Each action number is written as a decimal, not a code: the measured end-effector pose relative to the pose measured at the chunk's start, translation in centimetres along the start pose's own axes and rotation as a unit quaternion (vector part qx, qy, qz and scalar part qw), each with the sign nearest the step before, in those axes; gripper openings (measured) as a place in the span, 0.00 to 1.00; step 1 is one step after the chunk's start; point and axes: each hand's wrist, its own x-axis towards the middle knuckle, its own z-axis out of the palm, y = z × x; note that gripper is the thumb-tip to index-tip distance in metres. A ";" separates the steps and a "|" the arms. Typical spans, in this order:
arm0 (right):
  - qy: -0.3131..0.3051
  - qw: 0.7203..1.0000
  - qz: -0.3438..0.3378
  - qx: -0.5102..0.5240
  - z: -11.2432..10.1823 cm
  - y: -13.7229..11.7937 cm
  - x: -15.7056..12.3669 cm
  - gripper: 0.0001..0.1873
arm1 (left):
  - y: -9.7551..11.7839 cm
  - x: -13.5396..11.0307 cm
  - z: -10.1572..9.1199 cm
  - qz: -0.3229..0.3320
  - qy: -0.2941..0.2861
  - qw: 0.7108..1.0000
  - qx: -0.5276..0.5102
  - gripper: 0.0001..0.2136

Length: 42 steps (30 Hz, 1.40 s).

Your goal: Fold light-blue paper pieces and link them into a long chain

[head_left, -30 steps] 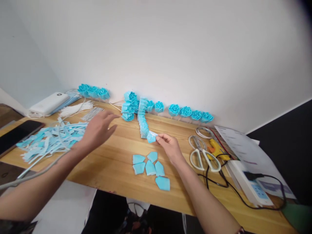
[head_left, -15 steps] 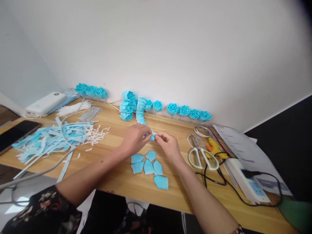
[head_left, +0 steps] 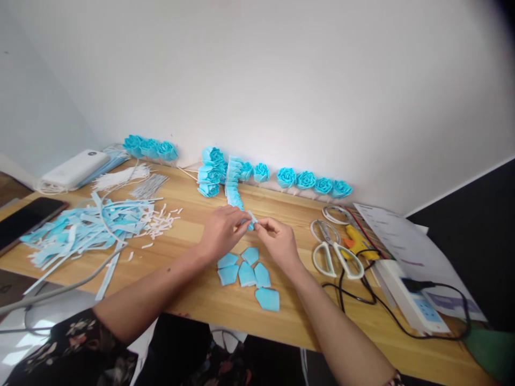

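Observation:
Between the fingertips of both hands is a small light-blue fabric petal (head_left: pixel 252 221), partly hidden by the fingers. My left hand (head_left: pixel 222 229) pinches it from the left, and my right hand (head_left: pixel 277 238) pinches it from the right. Just below the hands several pointed blue petal pieces (head_left: pixel 247 273) lie flat on the wooden table. Behind my left hand runs an overlapping row of folded petals (head_left: pixel 233 182), reaching back toward the wall. Blue fabric roses (head_left: pixel 212 171) are bunched beside that row.
Along the wall stand more blue roses (head_left: pixel 306 181). Blue strip scraps (head_left: pixel 80 228) and white bits (head_left: pixel 159 222) cover the left side, near a phone (head_left: pixel 30 220). At right lie scissors (head_left: pixel 336 254), a yellow glue gun (head_left: pixel 359 241) and a power strip (head_left: pixel 418 303) with black cord.
Both hands stay together at the same spot, and the fingers have shifted slightly on the petal. The whole view has moved a little; the other things lie as before.

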 end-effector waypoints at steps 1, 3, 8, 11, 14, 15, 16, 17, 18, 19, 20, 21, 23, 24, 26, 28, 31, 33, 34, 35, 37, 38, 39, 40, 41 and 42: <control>0.000 1.000 -0.004 -0.003 0.0 0.0 0.0 0.08 | -0.1 -0.1 0.1 0.003 -0.003 1.000 0.003 0.07; 0.000 1.000 -0.009 -0.008 0.1 0.0 0.0 0.08 | -0.2 -0.2 0.2 0.013 -0.006 1.000 0.010 0.08; -0.003 1.000 -0.017 -0.021 0.2 0.2 -0.1 0.08 | -0.1 -0.3 0.4 0.032 -0.009 0.999 0.033 0.10; -0.003 0.999 -0.023 -0.028 0.2 0.3 -0.1 0.08 | 0.1 -0.3 0.3 0.032 -0.014 0.999 0.036 0.09; -0.005 0.999 -0.025 -0.034 0.2 0.3 -0.2 0.08 | 0.2 -0.2 0.2 0.021 -0.011 1.000 0.020 0.09; -0.006 0.999 -0.026 -0.036 0.2 0.3 -0.2 0.09 | 0.2 -0.2 0.2 0.013 -0.011 1.000 0.012 0.08; -0.007 0.999 -0.027 -0.038 0.2 0.2 -0.2 0.09 | 0.1 -0.1 0.2 0.003 -0.010 1.000 -0.001 0.08; -0.007 0.999 -0.026 -0.038 0.2 0.2 -0.2 0.09 | 0.1 0.0 0.2 -0.013 -0.011 1.000 -0.019 0.07; -0.007 0.999 -0.024 -0.038 0.2 0.2 -0.1 0.09 | 0.1 0.1 0.2 -0.035 -0.012 0.998 -0.043 0.07; -0.007 0.999 -0.019 -0.034 0.1 0.2 -0.1 0.08 | 0.1 0.3 0.1 -0.062 -0.013 0.995 -0.072 0.07; -0.006 1.000 -0.012 -0.028 0.1 0.2 -0.1 0.08 | 0.0 0.5 -0.2 -0.092 -0.013 0.991 -0.101 0.08; -0.006 1.000 -0.004 -0.019 0.0 0.3 0.0 0.08 | -0.1 0.7 -0.6 -0.120 -0.009 0.985 -0.124 0.08; -0.004 1.000 0.016 0.004 0.0 0.5 0.1 0.09 | -0.6 0.9 -2.2 -0.165 0.006 0.977 -0.134 0.09; -0.004 1.000 0.026 0.017 -0.1 0.6 0.2 0.09 | -1.0 0.8 -3.2 -0.177 0.014 0.977 -0.119 0.10; -0.007 0.998 0.043 0.044 -0.1 0.9 0.3 0.09 | -2.2 0.2 -5.8 -0.193 0.010 0.979 -0.063 0.10; -0.016 0.996 0.055 0.072 0.0 1.1 0.4 0.09 | -4.0 -1.0 -8.6 -0.202 -0.021 0.979 0.012 0.10; -0.033 0.993 0.064 0.098 0.2 1.4 0.4 0.09 | -7.0 -3.4 -12.0 -0.226 -0.076 0.964 0.119 0.15; -0.040 0.992 0.065 0.105 0.4 1.5 0.4 0.09 | -8.6 -4.9 -13.1 -0.210 -0.093 0.952 0.204 0.14; -0.042 0.991 0.064 0.108 0.4 1.6 0.4 0.09 | -9.0 -5.4 -13.3 -0.191 -0.086 0.946 0.248 0.11; -0.045 0.991 0.062 0.111 0.4 1.6 0.4 0.09 | -9.2 -5.7 -13.2 -0.170 -0.069 0.941 0.285 0.10; -0.054 0.990 0.058 0.119 0.4 1.5 0.4 0.09 | -8.6 -5.6 -12.4 -0.131 -0.029 0.941 0.310 0.12; -0.061 0.989 0.055 0.122 0.4 1.4 0.3 0.09 | -8.0 -5.2 -11.7 -0.116 -0.014 0.949 0.291 0.14; -0.068 0.989 0.052 0.123 0.3 1.3 0.3 0.10 | -7.1 -4.7 -10.9 -0.103 -0.010 0.963 0.249 0.15; -0.074 0.989 0.048 0.122 0.3 1.2 0.2 0.10 | -6.2 -4.0 -9.9 -0.093 -0.012 0.977 0.193 0.16; -0.078 0.989 0.045 0.119 0.2 1.1 0.2 0.10 | -5.2 -3.3 -8.9 -0.090 -0.026 0.988 0.126 0.16; -0.080 0.989 0.043 0.117 0.2 1.1 0.2 0.11 | -4.2 -2.5 -7.8 -0.100 -0.058 0.992 0.050 0.17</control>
